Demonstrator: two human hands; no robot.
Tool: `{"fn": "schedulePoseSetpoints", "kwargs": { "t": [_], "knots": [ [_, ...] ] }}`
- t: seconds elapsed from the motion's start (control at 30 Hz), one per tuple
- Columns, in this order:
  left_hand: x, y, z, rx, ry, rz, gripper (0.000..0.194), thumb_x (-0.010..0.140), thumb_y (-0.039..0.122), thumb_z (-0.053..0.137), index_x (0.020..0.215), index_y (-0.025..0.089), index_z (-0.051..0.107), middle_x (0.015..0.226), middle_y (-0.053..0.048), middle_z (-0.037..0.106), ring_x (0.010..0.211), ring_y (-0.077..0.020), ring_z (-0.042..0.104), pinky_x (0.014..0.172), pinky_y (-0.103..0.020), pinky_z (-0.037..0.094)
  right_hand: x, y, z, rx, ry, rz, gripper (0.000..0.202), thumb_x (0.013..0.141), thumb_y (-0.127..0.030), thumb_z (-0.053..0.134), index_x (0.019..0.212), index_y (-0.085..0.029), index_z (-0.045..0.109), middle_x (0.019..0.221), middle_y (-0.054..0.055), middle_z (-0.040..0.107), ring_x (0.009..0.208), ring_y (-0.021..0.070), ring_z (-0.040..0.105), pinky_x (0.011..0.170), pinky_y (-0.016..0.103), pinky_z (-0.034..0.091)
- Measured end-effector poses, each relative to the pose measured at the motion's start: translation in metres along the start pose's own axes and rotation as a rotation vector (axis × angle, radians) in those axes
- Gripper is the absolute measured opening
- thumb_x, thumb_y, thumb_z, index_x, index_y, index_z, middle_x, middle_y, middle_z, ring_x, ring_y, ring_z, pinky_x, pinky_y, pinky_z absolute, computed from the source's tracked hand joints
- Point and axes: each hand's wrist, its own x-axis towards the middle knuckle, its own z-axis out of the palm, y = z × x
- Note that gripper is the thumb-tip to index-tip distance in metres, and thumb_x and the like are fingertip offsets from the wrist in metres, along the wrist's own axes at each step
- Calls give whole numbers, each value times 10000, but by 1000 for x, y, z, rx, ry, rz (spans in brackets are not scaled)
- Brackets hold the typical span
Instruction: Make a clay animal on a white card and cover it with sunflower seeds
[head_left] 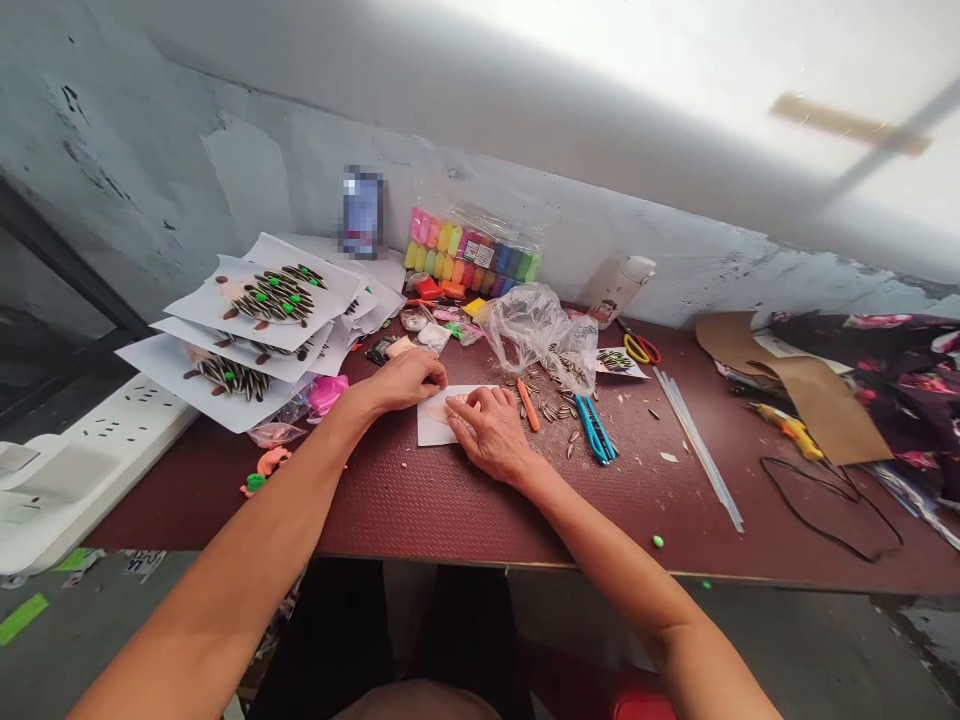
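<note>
A white card [433, 432] lies flat on the table near its front, with a thin patch of pale pink modelling clay [455, 404] on it. Over the card's upper left corner, my left hand [405, 380] is closed with its fingers curled together; what they pinch, if anything, is hidden. My right hand [493, 436] rests on the card's right side, fingers stretched out and touching the pink clay, partly covering it. Just right of that hand lie an orange pen-like tool [528, 404] and a blue utility knife [595, 430].
Stacked cards with seed hedgehogs [274, 295] stand at the left, beside a white power strip [97, 460]. Behind are packed coloured clays [472, 250], a plastic bag of sunflower seeds [566, 350], scissors [639, 347] and a white bottle [622, 290]. Glue sticks [697, 445] and a glue gun [787, 430] lie right.
</note>
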Motion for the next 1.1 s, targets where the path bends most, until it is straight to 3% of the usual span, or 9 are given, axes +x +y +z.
{"fn": "schedulePoseSetpoints", "kwargs": {
  "t": [0.2, 0.43, 0.67, 0.87, 1.1],
  "knots": [
    [0, 1, 0, -4, -3, -4, 210, 779, 134, 595, 890, 192, 763, 945, -64, 727, 942, -218, 643, 878, -338, 475, 4, -4, -5, -23, -56, -5, 313, 1037, -394, 451, 1132, -260, 718, 1068, 88, 601, 980, 235, 456, 944, 401, 287],
    [0, -1, -1, -4, -18, 3, 227, 782, 143, 584, 911, 196, 763, 957, -67, 726, 950, -221, 642, 890, -354, 470, -2, 0, -5, -1, 6, -10, 333, 1040, -390, 450, 1182, -253, 718, 1045, 89, 604, 956, 229, 466, 924, 396, 288],
    [0, -1, -1, -7, -17, 3, 214, 790, 141, 591, 905, 200, 762, 959, -59, 724, 956, -208, 635, 891, -339, 464, -3, 0, -4, -3, -21, -33, 330, 1043, -401, 445, 1128, -265, 734, 1031, 79, 610, 950, 223, 461, 940, 402, 277],
    [0, 1, -3, -16, -22, -12, 212, 797, 140, 593, 907, 193, 766, 954, -66, 720, 954, -216, 633, 898, -348, 462, -6, 6, -4, 15, 41, -47, 347, 1045, -387, 448, 1095, -240, 758, 981, 72, 615, 906, 206, 460, 920, 388, 280],
    [-1, 2, -3, -24, -17, -17, 197, 797, 140, 602, 895, 195, 763, 949, -61, 719, 954, -217, 633, 884, -339, 460, -9, 4, -3, -28, 9, -107, 321, 1029, -414, 478, 1085, -248, 747, 989, 65, 614, 902, 212, 437, 944, 392, 277]
  ]
}}
